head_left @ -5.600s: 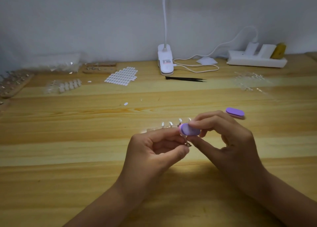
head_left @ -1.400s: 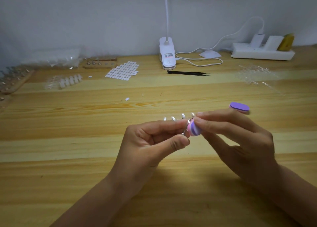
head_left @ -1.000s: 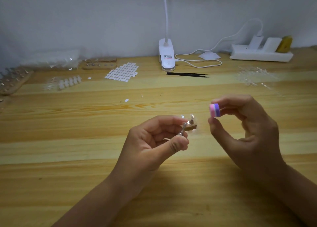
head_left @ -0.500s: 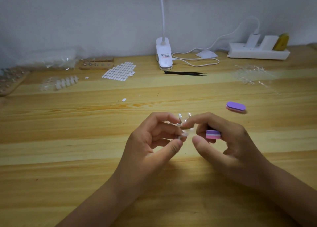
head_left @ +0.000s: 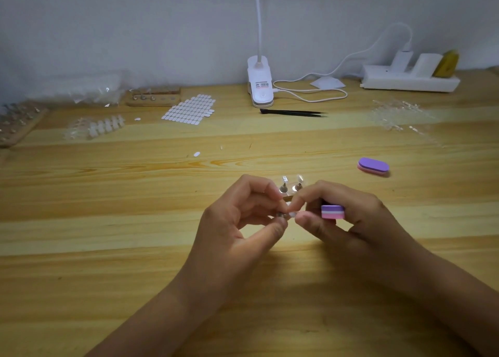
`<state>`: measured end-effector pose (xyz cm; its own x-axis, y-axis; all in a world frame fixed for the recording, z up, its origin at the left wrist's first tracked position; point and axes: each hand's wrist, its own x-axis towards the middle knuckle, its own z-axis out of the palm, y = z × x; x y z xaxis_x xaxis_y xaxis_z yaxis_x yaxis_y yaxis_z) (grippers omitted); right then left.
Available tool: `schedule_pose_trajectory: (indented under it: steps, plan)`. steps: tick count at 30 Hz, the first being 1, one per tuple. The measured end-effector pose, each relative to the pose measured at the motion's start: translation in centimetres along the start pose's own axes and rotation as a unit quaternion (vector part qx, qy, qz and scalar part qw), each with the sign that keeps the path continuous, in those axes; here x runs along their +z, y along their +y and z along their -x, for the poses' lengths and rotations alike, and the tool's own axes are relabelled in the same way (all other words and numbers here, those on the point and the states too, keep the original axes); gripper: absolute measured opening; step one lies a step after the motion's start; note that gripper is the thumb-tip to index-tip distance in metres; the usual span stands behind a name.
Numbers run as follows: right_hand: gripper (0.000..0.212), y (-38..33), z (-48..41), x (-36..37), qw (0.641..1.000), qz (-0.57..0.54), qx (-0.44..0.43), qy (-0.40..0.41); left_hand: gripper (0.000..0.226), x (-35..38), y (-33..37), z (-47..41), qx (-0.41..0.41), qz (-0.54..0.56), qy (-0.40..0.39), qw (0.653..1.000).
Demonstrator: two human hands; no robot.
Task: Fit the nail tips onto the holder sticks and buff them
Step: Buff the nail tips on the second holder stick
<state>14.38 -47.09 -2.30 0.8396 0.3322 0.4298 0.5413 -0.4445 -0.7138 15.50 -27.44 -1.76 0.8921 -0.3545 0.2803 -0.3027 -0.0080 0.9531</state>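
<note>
My left hand (head_left: 237, 221) pinches a small metal holder stick (head_left: 280, 215) between thumb and fingers at mid-table. My right hand (head_left: 348, 221) keeps a purple-and-pink buffer block (head_left: 333, 212) tucked in its fingers, while its thumb and forefinger pinch the clear nail tip (head_left: 292, 214) on the end of that stick. Behind my fingers stands a small wooden base (head_left: 290, 193) with two sticks that carry clear tips (head_left: 284, 179). Most of the base is hidden by my hands.
A second purple buffer block (head_left: 373, 166) lies to the right. At the back are black tweezers (head_left: 293, 112), a white clip lamp (head_left: 260, 85), a power strip (head_left: 410, 79), an adhesive tab sheet (head_left: 189, 110), loose clear tips (head_left: 397, 113), and wooden stick racks (head_left: 154, 98) at the left.
My right hand lifted the buffer off the stick, then came back down to it; its thumb and forefinger now pinch the tip, with the buffer tucked further back in the fingers.
</note>
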Motion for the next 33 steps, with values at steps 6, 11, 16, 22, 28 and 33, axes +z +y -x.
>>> schedule_pose_trajectory:
  steps: [6,11,16,22,28,33]
  plan:
    - [0.018,-0.1,0.0,0.1,0.999,0.033,-0.037,0.021,0.023,0.0,0.1,0.1,0.007,-0.008,0.004,1.0]
    - [0.015,0.0,0.1,0.1,0.995,0.054,-0.056,0.059,0.022,0.0,0.2,0.1,0.001,0.005,0.008,1.0]
    - [0.016,-0.3,0.1,0.2,0.995,0.059,-0.051,0.068,0.021,-0.1,0.2,0.0,0.0,0.007,0.014,1.0]
    - [0.01,-0.7,0.0,0.0,0.995,-0.075,0.046,0.036,0.017,-0.1,0.1,0.0,0.002,-0.002,0.021,1.0]
    - [0.013,-1.1,-0.1,-0.2,0.981,-0.161,0.109,0.022,0.013,-0.1,0.0,-0.1,-0.007,0.013,0.031,0.999]
    - [0.01,-1.2,-0.3,-0.3,0.966,-0.204,0.159,-0.004,0.013,-0.1,-0.1,0.0,-0.008,0.019,0.027,0.999]
